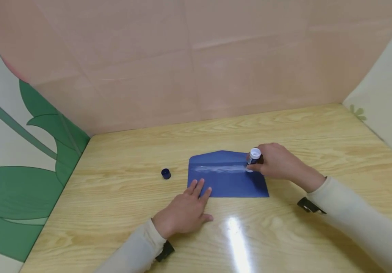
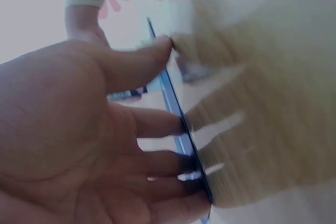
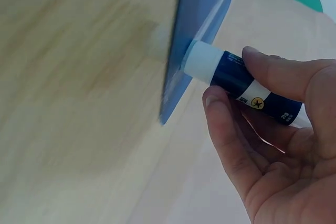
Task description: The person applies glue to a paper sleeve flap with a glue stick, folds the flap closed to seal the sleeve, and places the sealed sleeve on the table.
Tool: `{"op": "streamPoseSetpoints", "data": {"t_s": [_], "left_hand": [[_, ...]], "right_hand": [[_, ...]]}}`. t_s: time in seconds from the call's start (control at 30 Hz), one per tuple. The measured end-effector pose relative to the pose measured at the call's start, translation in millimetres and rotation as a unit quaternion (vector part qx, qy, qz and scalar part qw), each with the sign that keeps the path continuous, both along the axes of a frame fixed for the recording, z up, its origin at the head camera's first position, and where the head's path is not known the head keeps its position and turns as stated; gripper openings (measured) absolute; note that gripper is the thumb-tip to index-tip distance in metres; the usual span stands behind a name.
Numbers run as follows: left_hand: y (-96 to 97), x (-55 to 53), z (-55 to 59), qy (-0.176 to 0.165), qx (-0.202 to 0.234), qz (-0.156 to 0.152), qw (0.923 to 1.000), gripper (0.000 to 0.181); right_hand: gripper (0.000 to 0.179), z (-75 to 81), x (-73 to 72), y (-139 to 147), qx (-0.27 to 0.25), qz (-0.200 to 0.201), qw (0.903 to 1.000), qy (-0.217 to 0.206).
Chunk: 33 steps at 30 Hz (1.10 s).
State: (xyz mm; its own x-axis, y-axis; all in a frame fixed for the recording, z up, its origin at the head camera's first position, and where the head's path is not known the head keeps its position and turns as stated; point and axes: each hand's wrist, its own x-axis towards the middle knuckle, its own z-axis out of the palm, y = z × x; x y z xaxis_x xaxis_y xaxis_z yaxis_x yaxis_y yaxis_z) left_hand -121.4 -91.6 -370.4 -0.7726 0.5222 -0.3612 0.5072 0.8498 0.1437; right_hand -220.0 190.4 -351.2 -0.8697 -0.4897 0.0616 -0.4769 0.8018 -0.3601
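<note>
A blue envelope (image 1: 230, 185) lies on the table with its flap spread out at the far side. A whitish glue streak runs across it below the flap. My right hand (image 1: 279, 161) grips a glue stick (image 3: 241, 80), dark blue and white, upside down between thumb and fingers. Its white end meets the envelope near the right end of the streak. My left hand (image 1: 185, 208) has its fingers spread, and the fingertips rest on the envelope's near left corner. In the left wrist view those fingers (image 2: 163, 166) lie extended along the paper's edge.
A small dark blue cap (image 1: 166, 173) stands on the wooden table (image 1: 124, 212), left of the envelope. Pinkish sheeting (image 1: 196, 68) rises behind the table. Panels with plant patterns stand at the left (image 1: 8, 189) and right (image 1: 383, 87).
</note>
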Motion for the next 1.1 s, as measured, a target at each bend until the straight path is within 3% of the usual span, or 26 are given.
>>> {"op": "streamPoseSetpoints", "data": {"t_s": [0.6, 0.8, 1.1], "left_hand": [[-4.3, -0.2, -1.7, 0.003, 0.001, -0.006, 1.0000, 0.071], [-3.0, -2.0, 0.0, 0.011, -0.005, -0.017, 0.9998, 0.070], [0.1, -1.3, -2.1, 0.015, -0.014, -0.019, 0.9996, 0.070]], "right_hand": [[0.014, 0.9, 7.2, 31.7, -0.018, -0.038, 0.9991, -0.009], [0.014, 6.9, 8.0, 26.1, -0.024, -0.010, 0.9994, 0.024], [0.015, 2.5, 10.2, 14.5, -0.011, 0.020, 0.9994, 0.025]]}}
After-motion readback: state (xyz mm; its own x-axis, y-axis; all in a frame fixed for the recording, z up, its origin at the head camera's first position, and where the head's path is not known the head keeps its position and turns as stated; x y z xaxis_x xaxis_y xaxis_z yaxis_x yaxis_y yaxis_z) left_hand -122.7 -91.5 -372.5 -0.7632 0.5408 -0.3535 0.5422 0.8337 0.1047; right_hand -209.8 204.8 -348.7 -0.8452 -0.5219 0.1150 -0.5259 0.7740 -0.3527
